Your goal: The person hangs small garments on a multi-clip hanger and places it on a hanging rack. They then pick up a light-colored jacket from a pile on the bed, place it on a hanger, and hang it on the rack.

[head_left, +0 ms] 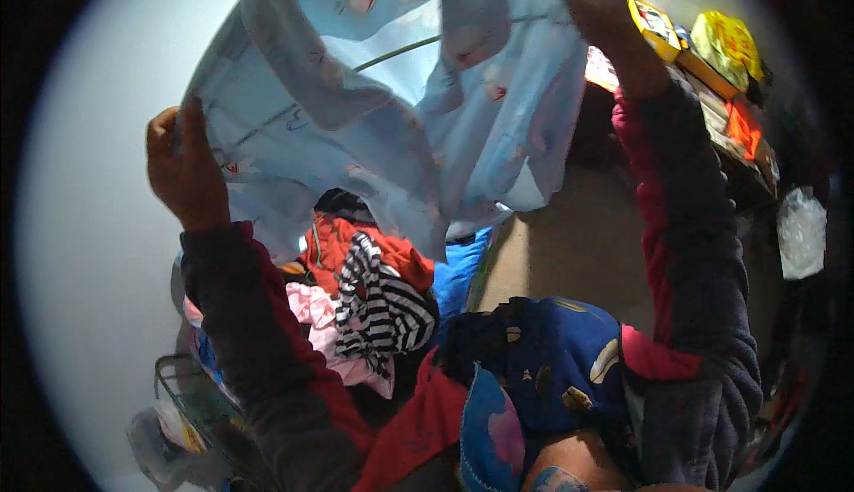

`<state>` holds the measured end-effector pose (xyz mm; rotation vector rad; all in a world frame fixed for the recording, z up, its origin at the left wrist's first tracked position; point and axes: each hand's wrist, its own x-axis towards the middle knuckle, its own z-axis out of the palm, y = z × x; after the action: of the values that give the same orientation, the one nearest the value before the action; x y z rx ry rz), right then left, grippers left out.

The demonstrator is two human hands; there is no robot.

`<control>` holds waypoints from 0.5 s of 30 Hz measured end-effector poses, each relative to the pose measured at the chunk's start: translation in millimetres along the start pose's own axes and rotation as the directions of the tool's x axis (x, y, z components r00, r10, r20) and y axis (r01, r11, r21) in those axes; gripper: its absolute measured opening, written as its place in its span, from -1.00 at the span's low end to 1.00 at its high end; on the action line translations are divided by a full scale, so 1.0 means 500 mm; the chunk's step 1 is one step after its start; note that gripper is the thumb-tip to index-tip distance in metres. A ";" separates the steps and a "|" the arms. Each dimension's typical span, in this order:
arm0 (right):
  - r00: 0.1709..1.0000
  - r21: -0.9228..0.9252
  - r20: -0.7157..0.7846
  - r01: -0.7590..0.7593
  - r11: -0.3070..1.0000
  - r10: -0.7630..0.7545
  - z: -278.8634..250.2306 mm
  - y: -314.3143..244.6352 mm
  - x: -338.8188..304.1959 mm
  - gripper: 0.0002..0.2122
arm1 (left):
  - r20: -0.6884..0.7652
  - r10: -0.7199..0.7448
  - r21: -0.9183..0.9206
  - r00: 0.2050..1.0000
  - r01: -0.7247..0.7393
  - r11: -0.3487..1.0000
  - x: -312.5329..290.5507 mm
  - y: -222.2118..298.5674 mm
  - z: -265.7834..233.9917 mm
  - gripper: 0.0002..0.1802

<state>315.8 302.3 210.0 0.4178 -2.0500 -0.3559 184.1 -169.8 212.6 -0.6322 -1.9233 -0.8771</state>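
A light blue printed garment [356, 154], thin enough for light to pass through, hangs spread between my raised hands. Folds that look like a collar run down its middle, and small red and white motifs dot the cloth. My left hand [189, 172] pinches its left edge, thumb against the fabric. Higher up, my right hand [592, 3] grips the upper right edge; its fingertips are partly hidden at the top of the picture. Beneath the hanging cloth lies a heap with a black-and-white striped garment [382, 305], a red garment [400, 256] and a pink garment [311, 305].
Blue cloth [463, 270] lies beside the heap, next to a beige surface [569, 252]. At the right, a shelf holds a yellow box [654, 25], a yellow bag [729, 47] and orange cloth [744, 129]. A clear plastic bag [801, 234] hangs below. A white wall [98, 181] stands left.
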 end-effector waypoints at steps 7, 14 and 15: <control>0.765 0.057 0.616 -0.280 0.958 0.187 -0.158 0.014 -0.207 -0.74 | 0.378 0.189 -0.169 0.906 -0.133 0.977 -0.083 0.116 0.262 -0.78; 0.719 0.026 0.162 -0.688 0.725 0.676 -0.409 0.061 -0.309 -0.77 | 0.310 0.327 -0.509 0.893 -0.135 0.850 -0.001 0.266 0.436 -0.73; 0.692 -0.011 0.164 -0.712 0.703 0.703 -0.428 0.061 -0.326 -0.77 | 0.327 0.419 -0.513 0.847 -0.214 0.832 0.004 0.290 0.467 -0.73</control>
<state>573.9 383.1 199.6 -0.4107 -2.1989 0.1543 165.9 102.4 181.1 -1.5086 -1.8963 -1.0380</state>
